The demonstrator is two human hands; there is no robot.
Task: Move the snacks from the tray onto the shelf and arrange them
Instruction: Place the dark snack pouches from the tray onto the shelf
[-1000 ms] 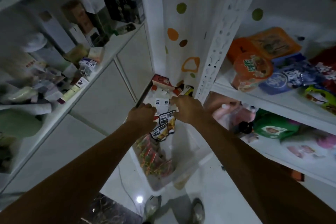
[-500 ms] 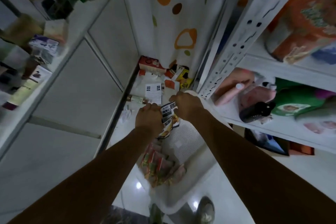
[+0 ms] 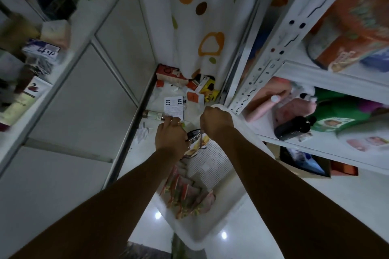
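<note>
Nearest, in the near end of the white tray [image 3: 212, 231]: a heap of red-and-green snack packets [image 3: 185, 191], untouched, with bare perforated floor beyond. Farther along, over the tray's far end: left grip [image 3: 171, 135] curled round small dark-labelled packets [image 3: 195, 140], which dangle just right of it, below the knuckles. Right grip [image 3: 215, 122] fisted close beside, at the tray's far right rim; cannot tell whether clamped on that rim or on the same packets. Against a second ago: view tipped down toward the floor corner, packets drawn tighter between the two. Judged as gathering, not yet lifting. Farther right, the shelf [image 3: 336, 79], well apart from the held packets, so most of the moving left to do
</note>
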